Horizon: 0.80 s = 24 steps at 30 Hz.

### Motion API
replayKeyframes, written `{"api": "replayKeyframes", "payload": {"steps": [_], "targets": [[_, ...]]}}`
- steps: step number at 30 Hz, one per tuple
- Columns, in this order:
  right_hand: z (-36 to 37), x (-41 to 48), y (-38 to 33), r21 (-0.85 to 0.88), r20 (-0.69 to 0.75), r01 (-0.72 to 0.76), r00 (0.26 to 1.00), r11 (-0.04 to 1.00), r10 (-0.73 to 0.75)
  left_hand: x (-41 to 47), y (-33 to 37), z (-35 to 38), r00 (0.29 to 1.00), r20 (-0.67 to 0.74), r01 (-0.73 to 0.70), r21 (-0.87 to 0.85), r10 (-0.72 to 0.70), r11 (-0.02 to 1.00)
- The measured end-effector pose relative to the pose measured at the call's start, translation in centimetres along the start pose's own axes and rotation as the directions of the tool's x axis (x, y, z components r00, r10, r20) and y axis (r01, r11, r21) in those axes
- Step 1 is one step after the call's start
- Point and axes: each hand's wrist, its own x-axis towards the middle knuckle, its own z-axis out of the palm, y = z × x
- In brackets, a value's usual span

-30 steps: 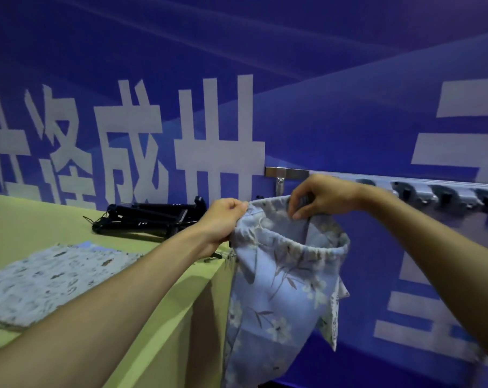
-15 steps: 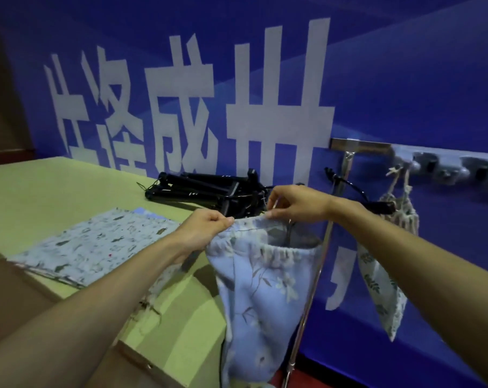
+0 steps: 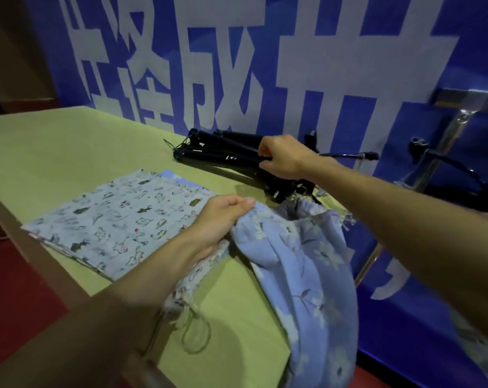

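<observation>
Left hand point(image 3: 220, 219) pinches the bag point(image 3: 307, 261) by its gathered rim, and it droops off the worktop's point(image 3: 69, 147) right edge. It's soft, light and floppy, so grab the hem. Right hand point(image 3: 284, 159) is curled round the black hangers point(image 3: 223, 152), far side.

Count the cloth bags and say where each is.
4: floral bag in the left hand; printed bag flat on the table; drawstring bag under the left wrist; hanging bag far right. More may lie beneath.
</observation>
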Motion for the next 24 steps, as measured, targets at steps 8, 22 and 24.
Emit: {"api": "replayKeyframes", "payload": {"steps": [8,22,24], "targets": [[4.4,4.4,-0.2,-0.416,0.147,0.036,0.989,0.909,0.028,0.3,-0.1,-0.1,1.000,0.018,0.011,-0.042,-0.010,0.999],[2.5,3.9,-0.5,-0.675,-0.059,0.098,0.981,0.732,-0.185,-0.3,0.1,-0.3,0.999,0.030,-0.013,-0.009,0.013,1.000],[1.8,3.7,-0.8,-0.667,-0.081,0.093,0.977,0.739,-0.197,-0.3,0.1,-0.2,1.000,0.015,-0.007,-0.005,0.007,1.000]]}}
